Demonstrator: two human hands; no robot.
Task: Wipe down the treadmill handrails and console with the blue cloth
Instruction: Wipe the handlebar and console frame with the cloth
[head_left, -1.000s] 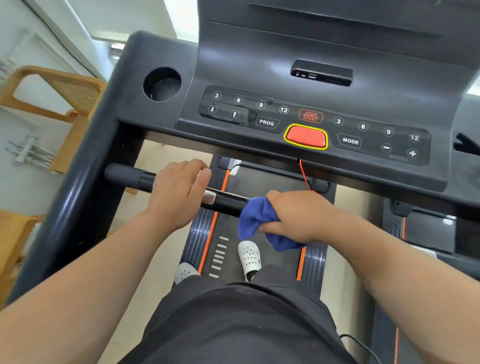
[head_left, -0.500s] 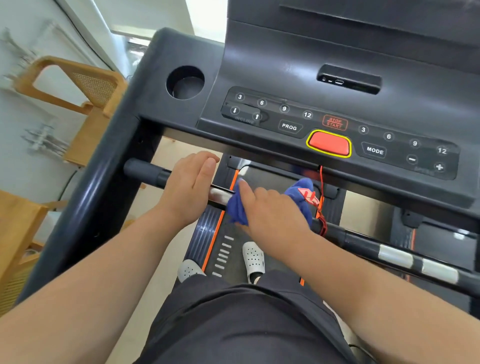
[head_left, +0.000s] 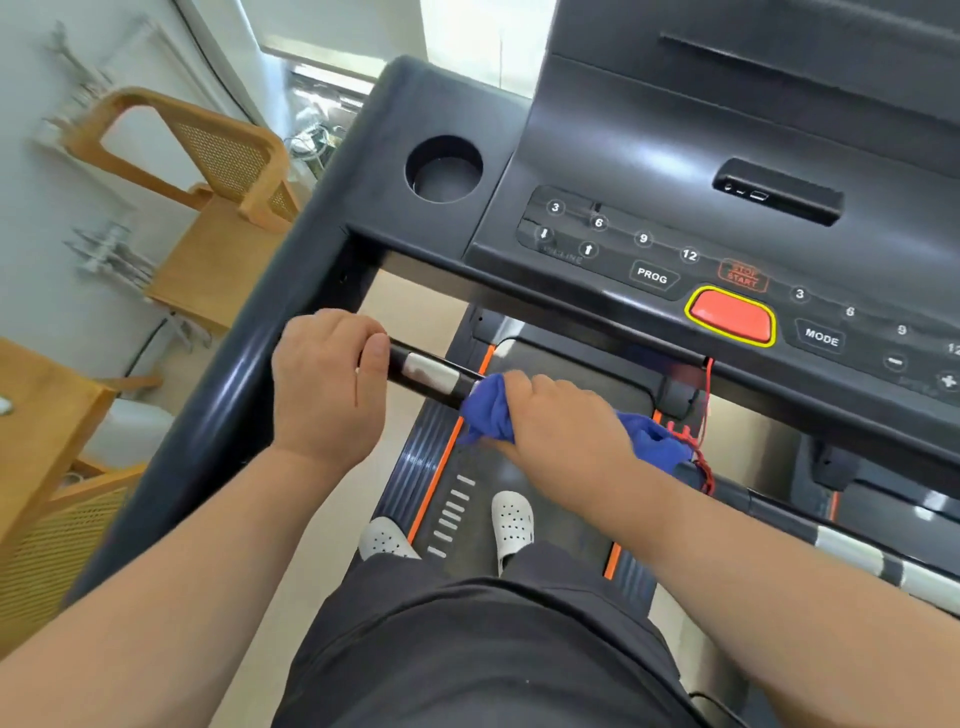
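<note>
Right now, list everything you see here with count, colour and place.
black treadmill console: one, black, top right.
round cup holder: one, black, console's left corner.
red stop button with yellow rim: one, red, console's lower edge.
thin red safety cord: one, red, hanging under the console.
black handrail bar with silver plates: one, black and silver, centre.
blue cloth: one, blue, bunched on the bar.
wooden cane chairs: two, tan, left.
white perforated shoes: two, white, treadmill deck below.
left hand: one, grips the bar.
right hand: one, grips the cloth.
</note>
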